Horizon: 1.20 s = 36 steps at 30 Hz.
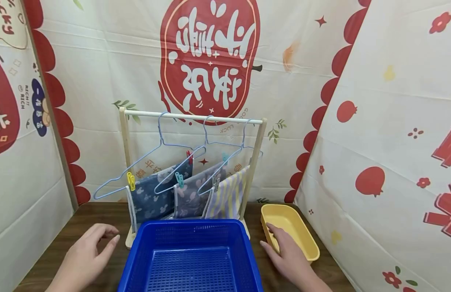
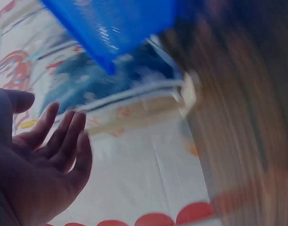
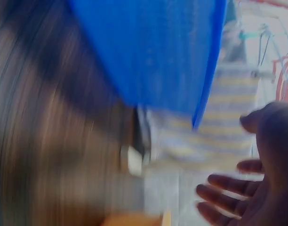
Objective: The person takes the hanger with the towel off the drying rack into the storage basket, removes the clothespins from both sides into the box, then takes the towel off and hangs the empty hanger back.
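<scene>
A blue plastic basket stands at the front of the wooden table, with nothing inside it in the head view. My left hand hovers to its left, fingers loosely bent and holding nothing. On the other side, my right hand is between the basket and a yellow tray, overlapping the tray's near side in the head view. Both wrist views are blurred; the left hand and the right hand show relaxed, spread fingers beside the basket.
Behind the basket a wooden rack carries blue hangers. Clipped to them are a dark blue cloth, a grey-purple cloth and a striped cloth. Yellow, red and teal clips show. Printed fabric walls surround the table.
</scene>
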{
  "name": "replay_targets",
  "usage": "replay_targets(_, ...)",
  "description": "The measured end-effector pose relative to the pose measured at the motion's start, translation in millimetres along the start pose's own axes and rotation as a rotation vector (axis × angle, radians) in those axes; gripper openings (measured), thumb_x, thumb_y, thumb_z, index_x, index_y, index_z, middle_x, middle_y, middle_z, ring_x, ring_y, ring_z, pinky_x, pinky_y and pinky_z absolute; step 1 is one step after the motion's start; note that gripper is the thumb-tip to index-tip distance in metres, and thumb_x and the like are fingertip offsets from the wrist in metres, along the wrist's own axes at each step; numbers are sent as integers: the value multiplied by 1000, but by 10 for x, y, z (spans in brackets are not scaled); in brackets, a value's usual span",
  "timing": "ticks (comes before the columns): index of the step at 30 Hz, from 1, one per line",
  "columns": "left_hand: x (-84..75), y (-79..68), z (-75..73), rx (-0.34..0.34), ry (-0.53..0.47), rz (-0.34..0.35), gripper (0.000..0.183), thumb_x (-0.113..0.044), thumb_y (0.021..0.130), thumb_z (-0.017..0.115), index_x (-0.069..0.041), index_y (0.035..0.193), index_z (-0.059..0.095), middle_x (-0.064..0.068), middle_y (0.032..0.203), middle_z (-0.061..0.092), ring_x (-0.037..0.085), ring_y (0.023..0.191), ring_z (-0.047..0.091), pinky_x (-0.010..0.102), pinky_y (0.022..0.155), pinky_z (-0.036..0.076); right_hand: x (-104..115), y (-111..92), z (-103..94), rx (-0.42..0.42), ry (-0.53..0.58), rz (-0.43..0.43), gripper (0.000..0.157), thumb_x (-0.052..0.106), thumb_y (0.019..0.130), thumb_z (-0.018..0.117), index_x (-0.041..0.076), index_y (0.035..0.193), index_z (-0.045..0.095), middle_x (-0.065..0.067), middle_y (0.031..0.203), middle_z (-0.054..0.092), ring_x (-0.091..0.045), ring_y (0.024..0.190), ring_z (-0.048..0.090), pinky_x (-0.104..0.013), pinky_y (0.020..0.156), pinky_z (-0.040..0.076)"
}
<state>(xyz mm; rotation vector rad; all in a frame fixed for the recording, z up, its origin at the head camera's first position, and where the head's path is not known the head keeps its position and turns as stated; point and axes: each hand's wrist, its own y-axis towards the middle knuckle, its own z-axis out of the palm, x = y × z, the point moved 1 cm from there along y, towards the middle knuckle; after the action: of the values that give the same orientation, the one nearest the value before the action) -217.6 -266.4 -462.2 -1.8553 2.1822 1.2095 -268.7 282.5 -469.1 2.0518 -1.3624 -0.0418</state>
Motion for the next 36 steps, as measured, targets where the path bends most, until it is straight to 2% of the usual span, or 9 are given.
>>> replay_targets(2,-61,24,-21,89,-106,-78,6,-24,109,74,-19,112,75,-6,105,71,11,91,65,32,74,58,92,28,30,27,102,90,49,24,101,84,7,143,68,1,112,74,-15,99,72,-42,87,61)
replay_targets(5,-164,106,-43,226,-247,-185,12,-26,113,68,-16,113,75,-5,99,71,9,87,61,26,74,56,210,89,117,103,223,225,45,24,103,83,9,142,67,6,98,69,-6,84,65,-32,78,58)
replay_targets(8,-306,228,-47,286,-333,-171,13,-24,113,68,-13,114,75,0,98,72,14,86,64,27,73,56,300,122,217,175,284,300,48,29,104,81,7,144,66,5,92,65,-6,78,62,-29,73,54)
replay_targets(14,-632,513,3,299,-398,12,7,-23,112,69,-18,111,74,-1,98,71,15,84,65,28,71,55,434,127,360,223,290,287,55,34,105,79,3,148,63,3,96,64,-6,80,62,-29,70,53)
replay_targets(18,-843,707,99,279,-394,120,4,-20,110,71,-20,112,75,-6,97,69,13,83,62,29,71,54,498,137,388,208,238,296,59,33,104,79,5,152,61,1,105,70,-12,88,68,-39,75,58)
replay_targets(22,-1085,906,189,302,-400,173,11,-22,111,70,-18,121,74,-6,108,71,12,91,66,29,76,57,545,146,403,219,234,322,63,25,103,78,7,158,55,-13,124,76,-30,108,75,-54,87,62)
replay_targets(25,-1264,1052,259,305,-389,206,16,-22,112,70,-15,126,72,-2,117,72,14,100,68,31,81,58,562,142,417,218,245,335,64,17,101,76,6,160,54,-21,134,74,-37,117,75,-59,91,62)
replay_targets(28,-1420,1200,328,287,-383,218,21,-23,112,69,-12,130,71,3,124,72,18,106,70,37,85,59,566,133,426,207,248,343,65,11,98,75,6,160,54,-24,137,73,-37,118,74,-58,92,62)
replay_targets(36,-1838,1534,484,331,-386,119,42,-36,114,63,-9,146,63,12,144,66,31,128,68,55,105,56,552,92,451,226,275,371,69,9,95,71,6,161,52,-23,134,74,-33,114,75,-56,88,62)
